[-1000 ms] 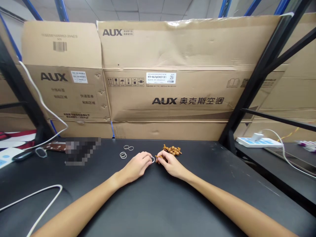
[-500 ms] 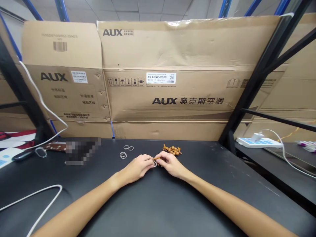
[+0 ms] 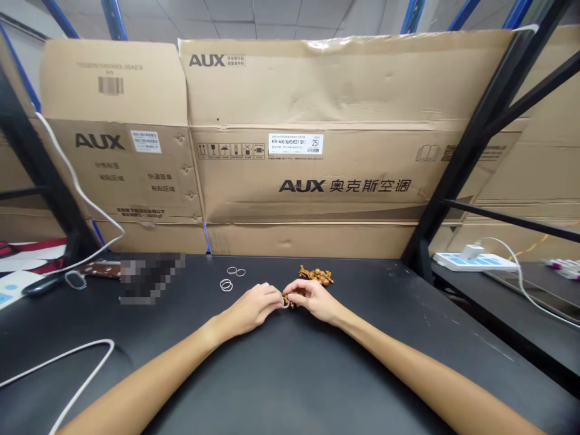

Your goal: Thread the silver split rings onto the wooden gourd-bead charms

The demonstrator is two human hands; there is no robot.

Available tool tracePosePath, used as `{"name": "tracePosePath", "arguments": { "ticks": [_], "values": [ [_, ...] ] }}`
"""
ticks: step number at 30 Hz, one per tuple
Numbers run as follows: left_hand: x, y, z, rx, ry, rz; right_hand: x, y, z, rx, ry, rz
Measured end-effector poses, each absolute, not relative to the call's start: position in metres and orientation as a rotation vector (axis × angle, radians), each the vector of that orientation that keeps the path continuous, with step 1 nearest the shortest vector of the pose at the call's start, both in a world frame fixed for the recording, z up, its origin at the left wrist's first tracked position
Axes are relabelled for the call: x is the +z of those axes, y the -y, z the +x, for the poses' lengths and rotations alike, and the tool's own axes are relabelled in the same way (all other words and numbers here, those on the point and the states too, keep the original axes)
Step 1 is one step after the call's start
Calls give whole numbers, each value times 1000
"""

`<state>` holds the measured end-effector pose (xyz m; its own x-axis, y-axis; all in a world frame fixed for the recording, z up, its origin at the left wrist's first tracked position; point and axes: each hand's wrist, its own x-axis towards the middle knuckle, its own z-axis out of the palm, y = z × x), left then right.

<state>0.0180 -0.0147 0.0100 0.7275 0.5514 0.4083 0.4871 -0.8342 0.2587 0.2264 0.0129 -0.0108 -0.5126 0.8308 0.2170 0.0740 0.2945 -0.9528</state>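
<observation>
My left hand is closed, its fingertips pinching a small silver ring just above the black table. Against it, my right hand pinches a brown cord at the ring; brown beads hang below, partly covered by the fingers. Whether the cord passes through the ring is too small to tell. Behind my right hand lies a pile of brown wooden bead pendants with cords. Several loose silver rings lie to the left, beyond my left hand.
Large cardboard boxes form a wall behind the table. At the left lie a white cable, a brown case and a pixelated dark item. A black metal post and a power strip stand at the right.
The cord end between my fingers has shifted slightly down toward the ring, and the right fingertips have changed position a little. My left hand stays in place.
</observation>
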Motion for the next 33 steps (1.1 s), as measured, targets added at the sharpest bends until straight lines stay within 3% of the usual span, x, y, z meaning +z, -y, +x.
{"name": "tracePosePath", "arguments": {
  "ticks": [33],
  "values": [
    [9, 11, 17, 779, -819, 2678, -10, -17, 233, 1422, 1753, -648]
  ]
}}
